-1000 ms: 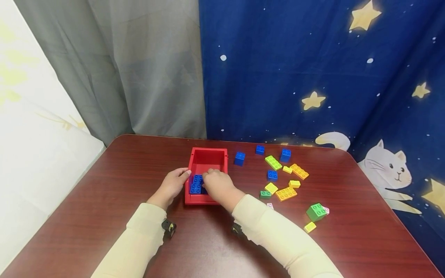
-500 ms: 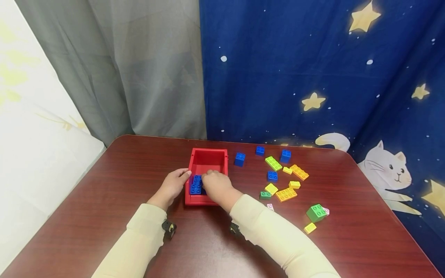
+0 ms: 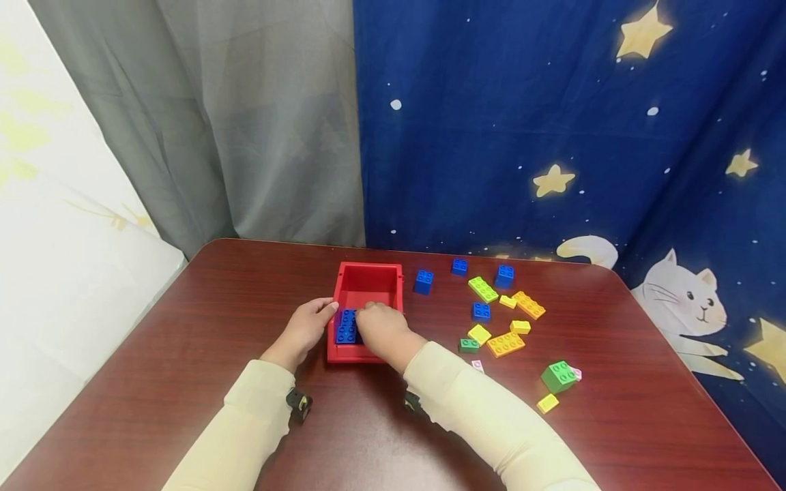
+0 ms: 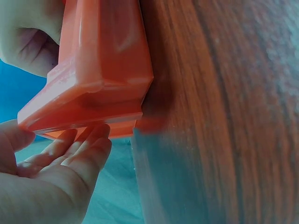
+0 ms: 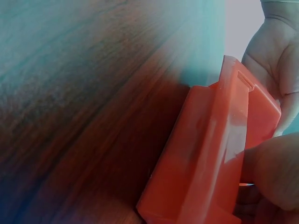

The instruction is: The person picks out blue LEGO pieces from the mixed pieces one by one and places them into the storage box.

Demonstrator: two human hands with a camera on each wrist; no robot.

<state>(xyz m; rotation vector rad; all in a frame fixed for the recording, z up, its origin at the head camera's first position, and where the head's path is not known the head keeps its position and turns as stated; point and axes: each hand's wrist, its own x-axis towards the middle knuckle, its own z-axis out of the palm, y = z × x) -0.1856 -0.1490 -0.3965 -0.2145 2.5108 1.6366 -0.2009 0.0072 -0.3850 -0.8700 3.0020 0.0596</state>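
- Table (image 3: 184, 327): dark reddish-brown wood, far corners rounded.
- Red box (image 3: 368, 281) on it, near the middle.
- Scattered right of box: four blue bricks (image 3: 424, 281), four yellow bricks (image 3: 479, 334), two orange bricks (image 3: 506, 344), one lime brick (image 3: 483, 289), two green bricks (image 3: 558, 377), two pink bricks (image 3: 477, 366).

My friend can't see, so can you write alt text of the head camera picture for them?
A person's right hand is down inside a red box on a brown table, next to blue blocks, while the left hand touches the box's left side. Scattered to the right are loose blocks in blue, yellow, orange, green and pink.
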